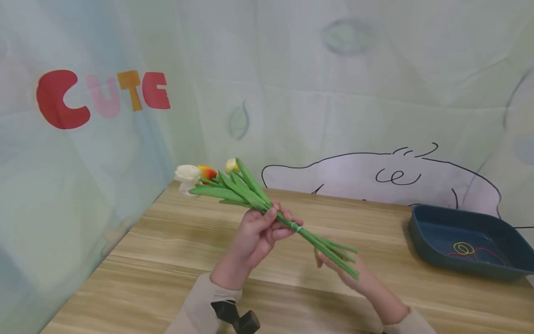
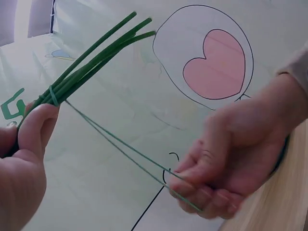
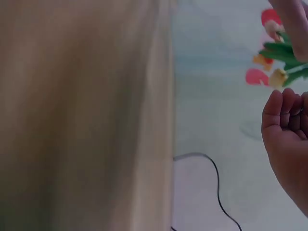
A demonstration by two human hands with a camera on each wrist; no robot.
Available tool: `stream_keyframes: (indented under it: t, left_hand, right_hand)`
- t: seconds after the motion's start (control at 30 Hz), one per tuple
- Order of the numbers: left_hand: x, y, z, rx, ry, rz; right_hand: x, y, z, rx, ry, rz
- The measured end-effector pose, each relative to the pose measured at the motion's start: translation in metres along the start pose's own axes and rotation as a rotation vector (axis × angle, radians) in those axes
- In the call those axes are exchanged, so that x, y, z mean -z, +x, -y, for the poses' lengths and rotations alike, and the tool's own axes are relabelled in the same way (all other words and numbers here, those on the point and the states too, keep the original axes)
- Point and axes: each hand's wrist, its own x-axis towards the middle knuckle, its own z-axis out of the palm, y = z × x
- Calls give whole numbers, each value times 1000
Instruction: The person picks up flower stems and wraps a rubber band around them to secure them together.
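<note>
A small bunch of tulips with white, orange-red and yellow heads slants across the head view, blooms to the upper left. My left hand grips its green stems just below the leaves, thumb on top. A thin green rubber band circles the stems beside that hand. In the left wrist view, two stretched strands run from the stems to my right hand, whose curled fingers hold the band's far end. From the head, this right hand is partly hidden behind the stem ends.
On the right of the wooden table stands a dark blue tray. Inside it lie a yellow rubber band and some red ones. A printed cloth backdrop rises behind the table and on the left.
</note>
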Motion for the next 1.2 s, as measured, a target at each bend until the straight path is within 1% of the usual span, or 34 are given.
stream_keyframes:
  t: [0.03,0.1,0.13,0.17,0.23,0.3,0.33,0.4,0.47,0.5,0.53,0.57,0.63,0.7,0.77,0.87,0.93,1.0,1.07,1.13,1.2]
  left_hand:
    - [1,1,-1,-18,-3,-38]
    - [5,2,-1,-51,20,-121]
    - [7,3,-1,-68,47,-164]
    - [10,4,-1,-83,83,-207]
    - [15,5,0,-109,172,-281]
    - [20,6,2,-117,260,-338]
    - [21,6,2,-116,296,-357]
    - [23,6,3,-96,346,-373]
    - [23,6,3,-58,375,-361]
    - [22,6,3,-35,383,-346]
    - [20,6,2,-14,388,-327]
    - [18,5,2,5,396,-301]
    - [13,4,0,38,411,-242]
    - [9,3,-1,60,414,-166]
    - [6,1,-2,77,392,-83]
    - [3,-1,-2,108,291,25]
    - [2,-1,-3,115,201,68]
    - [1,-1,-4,100,115,74]
    - [1,-1,-6,63,37,50]
    - [1,-1,-8,20,-18,-9]
    - [2,0,-10,-20,-38,-95]
  right_hand:
    - [-13,-3,-3,11,14,18]
    - [-36,-11,-4,65,42,46]
    - [-46,-14,-4,131,89,63]
    - [-54,-17,-2,196,91,71]
    - [-64,-21,5,328,94,91]
    - [-64,-22,15,477,33,82]
    - [-61,-23,23,528,-6,65]
    - [-50,-24,41,582,-97,12]
    - [-33,-25,60,593,-203,-51]
    - [-23,-24,69,599,-232,-78]
    - [-14,-23,76,593,-252,-101]
    - [-4,-20,81,606,-256,-119]
    - [14,-13,87,613,-241,-149]
    - [30,-5,87,605,-186,-162]
    - [42,1,84,552,-135,-168]
    - [53,6,76,458,-83,-169]
    - [54,9,69,385,-51,-165]
    - [50,10,61,286,-46,-151]
    - [40,10,53,162,-40,-129]
    - [25,9,45,57,-55,-102]
    - [7,7,38,-16,-21,-64]
